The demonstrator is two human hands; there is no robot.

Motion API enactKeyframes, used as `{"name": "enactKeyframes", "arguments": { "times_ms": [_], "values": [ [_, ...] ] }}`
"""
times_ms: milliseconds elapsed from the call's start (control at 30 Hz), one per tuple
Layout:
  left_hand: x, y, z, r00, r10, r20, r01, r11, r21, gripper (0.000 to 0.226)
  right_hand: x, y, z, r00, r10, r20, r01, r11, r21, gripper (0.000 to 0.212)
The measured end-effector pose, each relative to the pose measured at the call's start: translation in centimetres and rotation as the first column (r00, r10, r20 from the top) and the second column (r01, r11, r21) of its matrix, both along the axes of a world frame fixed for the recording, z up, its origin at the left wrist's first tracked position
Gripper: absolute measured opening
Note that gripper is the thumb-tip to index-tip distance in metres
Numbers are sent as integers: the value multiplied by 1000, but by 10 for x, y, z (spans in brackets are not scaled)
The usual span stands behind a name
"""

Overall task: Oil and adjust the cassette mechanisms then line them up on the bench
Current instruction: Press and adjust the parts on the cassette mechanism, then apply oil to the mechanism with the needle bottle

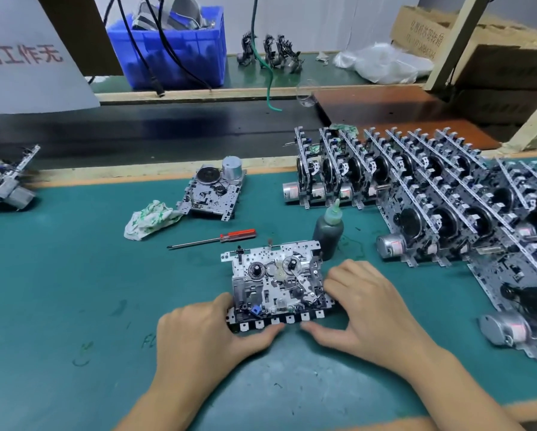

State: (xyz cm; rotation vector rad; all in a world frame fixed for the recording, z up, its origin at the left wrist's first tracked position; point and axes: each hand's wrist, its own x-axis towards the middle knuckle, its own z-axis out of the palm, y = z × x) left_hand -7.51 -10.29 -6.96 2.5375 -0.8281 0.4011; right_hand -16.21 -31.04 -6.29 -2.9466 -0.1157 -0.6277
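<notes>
1. Cassette mechanism [278, 283]: flat on the green bench mat [74, 275], face up, reels and gears showing, its row of white-tabbed keys along the near edge. It sits directly between the two hands.
2. Left hand [205, 334]: at the mechanism's near-left corner, fingers curled against the left side, thumb stretched under the key row. It grasps the unit.
3. Right hand [366, 309]: at the right side, fingers bent onto the right edge, thumb pointing left along the key row, its tip just short of the left thumb. It also grasps the unit.
4. Oil bottle [328, 233]: dark, pale green nozzle, upright, just behind the mechanism's far-right corner.
5. Screwdriver [212, 238]: red handle, lying on the mat beyond the mechanism.
6. Rag [150, 219]: white with green print, crumpled, left of the screwdriver's far side.
7. Second mechanism [212, 192]: flat, motor up, touching the rag.
8. Lined-up mechanisms [416, 188]: standing on edge in rows, right side of the bench.
9. Blue bin [170, 48]: far shelf, cables hanging over it.
</notes>
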Motion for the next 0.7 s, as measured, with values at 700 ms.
{"name": "enactKeyframes", "arguments": {
  "times_ms": [700],
  "values": [
    [1,-6,9,999,4,-32,-4,1000,5,63,2,11,-4,997,-28,78,28,1000,6,45]
  ]
}}
